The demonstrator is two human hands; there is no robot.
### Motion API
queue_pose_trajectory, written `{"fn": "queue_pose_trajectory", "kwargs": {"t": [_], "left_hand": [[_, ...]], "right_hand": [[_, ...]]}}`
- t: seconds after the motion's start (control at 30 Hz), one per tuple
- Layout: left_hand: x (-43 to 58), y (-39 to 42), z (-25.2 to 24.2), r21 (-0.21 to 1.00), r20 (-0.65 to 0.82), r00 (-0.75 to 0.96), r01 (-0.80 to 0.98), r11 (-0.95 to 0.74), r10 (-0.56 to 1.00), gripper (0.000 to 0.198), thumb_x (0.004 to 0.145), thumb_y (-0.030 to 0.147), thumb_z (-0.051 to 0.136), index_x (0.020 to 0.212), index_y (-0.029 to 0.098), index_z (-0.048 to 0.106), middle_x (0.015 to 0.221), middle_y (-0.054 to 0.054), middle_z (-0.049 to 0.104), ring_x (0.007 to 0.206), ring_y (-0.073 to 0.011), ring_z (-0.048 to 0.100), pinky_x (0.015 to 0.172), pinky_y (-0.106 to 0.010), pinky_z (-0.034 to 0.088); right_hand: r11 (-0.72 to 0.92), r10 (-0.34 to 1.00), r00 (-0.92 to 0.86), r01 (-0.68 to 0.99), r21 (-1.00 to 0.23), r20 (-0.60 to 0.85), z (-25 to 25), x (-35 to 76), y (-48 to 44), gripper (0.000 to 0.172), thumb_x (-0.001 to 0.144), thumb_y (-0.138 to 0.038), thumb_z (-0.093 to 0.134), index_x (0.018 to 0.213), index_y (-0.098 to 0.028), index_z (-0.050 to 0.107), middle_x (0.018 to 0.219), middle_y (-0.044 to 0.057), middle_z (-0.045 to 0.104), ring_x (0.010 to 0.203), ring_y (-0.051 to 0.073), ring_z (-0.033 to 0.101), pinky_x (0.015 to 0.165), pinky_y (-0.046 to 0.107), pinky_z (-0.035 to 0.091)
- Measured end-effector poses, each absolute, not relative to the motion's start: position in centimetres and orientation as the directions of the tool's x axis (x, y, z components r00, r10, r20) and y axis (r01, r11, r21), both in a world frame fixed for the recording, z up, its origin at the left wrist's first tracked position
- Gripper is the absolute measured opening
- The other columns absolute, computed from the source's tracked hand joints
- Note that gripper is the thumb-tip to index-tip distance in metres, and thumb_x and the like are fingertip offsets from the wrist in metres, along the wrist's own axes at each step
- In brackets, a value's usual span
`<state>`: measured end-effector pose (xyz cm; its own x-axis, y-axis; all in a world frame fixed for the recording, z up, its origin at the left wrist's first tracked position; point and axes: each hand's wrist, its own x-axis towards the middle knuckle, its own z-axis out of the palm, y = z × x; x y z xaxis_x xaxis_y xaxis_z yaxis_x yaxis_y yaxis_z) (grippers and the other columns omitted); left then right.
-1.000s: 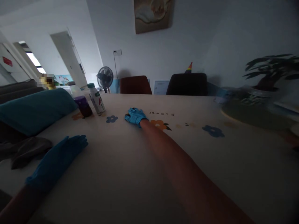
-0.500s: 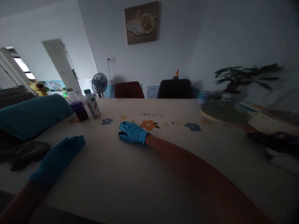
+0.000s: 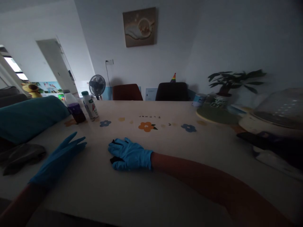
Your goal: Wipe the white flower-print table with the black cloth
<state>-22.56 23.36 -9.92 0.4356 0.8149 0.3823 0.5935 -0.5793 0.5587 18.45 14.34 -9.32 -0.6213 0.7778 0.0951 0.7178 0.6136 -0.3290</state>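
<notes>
From the head view, I see both hands in blue gloves, low over the flowered table [image 3: 170, 186] and well apart. The left hand [image 3: 59, 157] is flat with its fingers spread, holding nothing. The right hand [image 3: 130, 154] lies palm down over a small dark thing [image 3: 113, 160] that peeks out past the fingertips, near the middle of the near edge. I cannot tell whether the hand grips it or only presses on it.

The risks, as I judge them: the light is dim and the dark thing is mostly hidden, so it could slip from under the palm unnoticed. A wide sweep left could knock the bottles, and the long right forearm could catch the dark clutter at the right edge.

The white bottle [image 3: 90, 105] has its green cap on, the purple-lidded cup [image 3: 76, 112] stands just beside it, and the clear bottle [image 3: 67, 97] stands behind. Their contents are hidden. The pot [image 3: 219, 101] holds a leafy plant, with a tin [image 3: 198, 100] beside it. The domed lid [image 3: 280, 107] shows nothing clear inside.
</notes>
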Motion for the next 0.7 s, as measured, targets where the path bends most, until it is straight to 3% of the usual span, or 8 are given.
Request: {"fn": "queue_pose_trajectory", "kwargs": {"t": [0.1, 0.2, 0.3, 0.4, 0.57, 0.7], "left_hand": [[-22.5, 22.9, -9.6, 0.555, 0.367, 0.470, 0.582, -0.595, 0.803, 0.064, 0.111, 0.077, 0.071, 0.152, 0.033, 0.095, 0.189, -0.011, 0.063, 0.182, -0.0492, 0.053, 0.145, -0.064, 0.054], [-22.6, 22.6, -9.7, 0.533, 0.399, 0.485, 0.568, -0.627, 0.779, 0.067, 0.108, 0.082, 0.072, 0.148, 0.034, 0.098, 0.186, -0.011, 0.067, 0.191, -0.0521, 0.034, 0.153, -0.071, 0.035], [-22.3, 22.1, -9.6, 0.623, 0.340, 0.427, 0.565, -0.541, 0.838, 0.065, 0.111, 0.079, 0.069, 0.152, 0.036, 0.096, 0.189, -0.008, 0.064, 0.192, -0.0502, 0.034, 0.154, -0.071, 0.033], [-21.9, 21.5, -8.9, 0.667, 0.310, 0.409, 0.549, -0.503, 0.858, 0.061, 0.109, 0.078, 0.072, 0.149, 0.040, 0.097, 0.187, -0.004, 0.067, 0.194, -0.0484, 0.030, 0.157, -0.070, 0.026], [-21.3, 20.9, -8.2, 0.674, 0.281, 0.343, 0.595, -0.439, 0.896, 0.054, 0.102, 0.077, 0.077, 0.137, 0.043, 0.101, 0.184, -0.003, 0.070, 0.193, -0.0512, 0.029, 0.159, -0.072, 0.011], [-20.7, 20.5, -8.0, 0.750, 0.230, 0.258, 0.567, -0.340, 0.938, 0.062, 0.092, 0.084, 0.083, 0.131, 0.040, 0.102, 0.183, -0.004, 0.071, 0.193, -0.0521, 0.030, 0.160, -0.068, 0.007]], "right_hand": [[0.630, 0.764, -0.635, 0.697, -0.342, 0.113, -9.2, 17.2, 16.6, 0.089, 0.117, -0.081, 0.075, 0.194, -0.039, 0.061, 0.200, 0.002, 0.043, 0.190, 0.039, 0.040, 0.159, 0.065, 0.030], [0.639, 0.754, -0.646, 0.681, -0.357, 0.116, -9.0, 15.3, 19.7, 0.090, 0.115, -0.077, 0.081, 0.189, -0.028, 0.066, 0.197, 0.012, 0.047, 0.188, 0.044, 0.042, 0.157, 0.073, 0.030], [0.607, 0.782, -0.613, 0.711, -0.355, 0.108, -8.5, 13.5, 23.2, 0.083, 0.115, -0.070, 0.085, 0.183, -0.026, 0.070, 0.196, 0.015, 0.050, 0.187, 0.045, 0.045, 0.153, 0.078, 0.033], [0.527, 0.842, -0.532, 0.776, -0.345, 0.089, -7.8, 12.3, 26.5, 0.076, 0.113, -0.061, 0.090, 0.178, -0.027, 0.073, 0.197, 0.012, 0.051, 0.187, 0.042, 0.045, 0.151, 0.073, 0.039], [0.397, 0.912, -0.408, 0.856, -0.331, 0.041, -6.9, 12.7, 30.6, 0.090, 0.121, -0.063, 0.077, 0.195, -0.017, 0.052, 0.203, 0.014, 0.040, 0.189, 0.041, 0.038, 0.154, 0.063, 0.035], [0.284, 0.956, -0.293, 0.906, -0.313, 0.020, -6.5, 14.6, 32.8, 0.086, 0.125, -0.062, 0.070, 0.192, -0.011, 0.053, 0.203, 0.015, 0.042, 0.188, 0.040, 0.038, 0.154, 0.057, 0.032]]}}
